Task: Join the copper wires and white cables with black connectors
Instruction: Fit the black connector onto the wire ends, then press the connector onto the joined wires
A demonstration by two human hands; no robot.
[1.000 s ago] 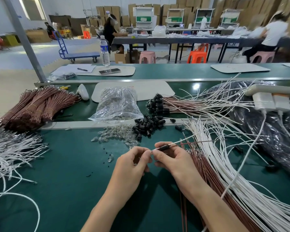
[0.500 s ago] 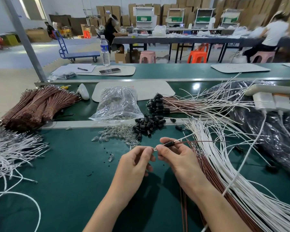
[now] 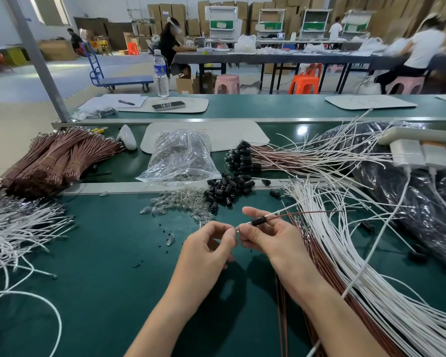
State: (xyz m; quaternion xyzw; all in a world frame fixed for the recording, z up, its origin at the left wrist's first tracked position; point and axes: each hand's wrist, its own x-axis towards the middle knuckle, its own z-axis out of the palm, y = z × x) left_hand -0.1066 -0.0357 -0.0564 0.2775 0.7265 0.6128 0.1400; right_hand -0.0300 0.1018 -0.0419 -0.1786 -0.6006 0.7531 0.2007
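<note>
My right hand (image 3: 264, 234) holds a black connector (image 3: 258, 221) above the green mat, with a white cable (image 3: 291, 206) and a copper wire (image 3: 309, 213) running out of it to the right. My left hand (image 3: 208, 244) pinches the metal end (image 3: 238, 228) sticking out of the connector's left side. Loose black connectors (image 3: 227, 188) lie in a heap just beyond my hands. White cables (image 3: 345, 253) and copper wires (image 3: 317, 256) fan out at my right. Finished joined pieces (image 3: 245, 157) lie further back.
Small clear glass bulbs (image 3: 180, 202) are scattered beside a clear plastic bag (image 3: 182, 155). Bundled copper wires (image 3: 57, 158) and white cables (image 3: 13, 225) lie at the left. A black plastic bag (image 3: 407, 191) and a white power strip (image 3: 420, 145) sit at the right. People work at tables behind.
Both hands have lifted a little and moved away from me with the connector. The connector's metal end now shows between my left fingertips and my right thumb.
</note>
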